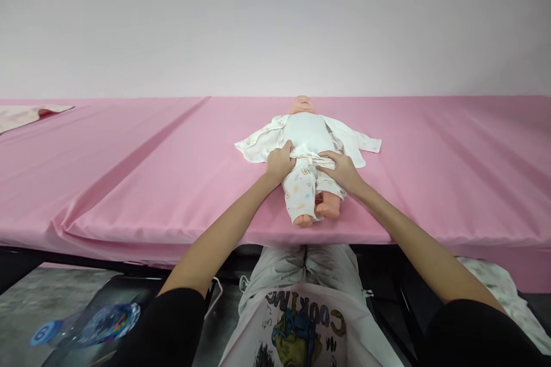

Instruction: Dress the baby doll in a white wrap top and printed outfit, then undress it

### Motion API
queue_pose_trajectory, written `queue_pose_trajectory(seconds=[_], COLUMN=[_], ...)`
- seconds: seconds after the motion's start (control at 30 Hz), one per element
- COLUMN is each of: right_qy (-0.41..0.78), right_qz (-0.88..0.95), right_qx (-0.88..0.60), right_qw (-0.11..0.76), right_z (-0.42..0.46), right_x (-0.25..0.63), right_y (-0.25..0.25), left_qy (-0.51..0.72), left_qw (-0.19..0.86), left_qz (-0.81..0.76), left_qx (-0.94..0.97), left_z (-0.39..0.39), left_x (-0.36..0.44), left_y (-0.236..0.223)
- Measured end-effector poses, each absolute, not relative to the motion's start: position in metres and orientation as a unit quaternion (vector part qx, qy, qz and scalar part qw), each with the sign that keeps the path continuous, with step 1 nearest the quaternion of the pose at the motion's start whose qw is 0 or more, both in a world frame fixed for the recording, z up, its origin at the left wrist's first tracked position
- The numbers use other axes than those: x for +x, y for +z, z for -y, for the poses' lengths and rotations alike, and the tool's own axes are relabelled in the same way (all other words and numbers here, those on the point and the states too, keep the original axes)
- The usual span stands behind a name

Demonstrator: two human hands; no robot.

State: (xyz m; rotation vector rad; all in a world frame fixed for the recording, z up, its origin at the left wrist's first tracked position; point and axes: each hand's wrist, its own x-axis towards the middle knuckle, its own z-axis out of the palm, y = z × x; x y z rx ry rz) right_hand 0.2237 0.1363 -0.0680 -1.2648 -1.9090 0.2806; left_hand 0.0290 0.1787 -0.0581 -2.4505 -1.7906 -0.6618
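A baby doll (303, 105) lies on its back on the pink sheet, feet toward me. It wears a white undershirt (307, 131), an open white jacket (262, 143) with its sleeves spread out, and patterned white trousers (300, 190). At the waist, my left hand (280, 161) is closed on the left edge of the trousers. My right hand (342, 172) grips the waistband on the other side, thumb and fingers around the cloth. Both doll feet (329, 206) show below the trouser legs; the right leg is pushed up higher.
The pink sheet (150, 183) covers the table, with folds at the left. A pale cloth (26, 116) lies at the far left. Below, a water bottle (90, 324) rests on a dark chair, and a white patterned cloth (499, 281) is at the lower right. A pale wall (275, 28) stands behind.
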Motion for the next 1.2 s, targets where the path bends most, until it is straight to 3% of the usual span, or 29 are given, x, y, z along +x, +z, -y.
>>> queue_pose_trajectory(seconds=[0.3,0.7,0.97,1.2], right_qy=[0.054,0.090,0.074,0.049], right_qz=[0.750,0.762,0.748,0.749], right_qx=[-0.499,-0.484,-0.496,-0.479], right_qw=[0.431,0.421,0.435,0.456], right_z=[-0.130,-0.138,-0.134,-0.125], right_x=[0.232,0.236,0.233,0.236], right_y=[-0.077,-0.077,-0.075,-0.072], left_qy=[-0.216,-0.177,-0.292,-0.351], left_qw=[0.087,-0.014,-0.094,-0.080], left_qz=[0.493,0.456,0.461,0.381], left_qx=[-0.838,-0.872,-0.833,-0.852], left_z=[-0.148,-0.149,-0.142,-0.136], left_x=[0.014,0.013,0.022,0.010], left_y=[-0.055,-0.060,-0.063,-0.063])
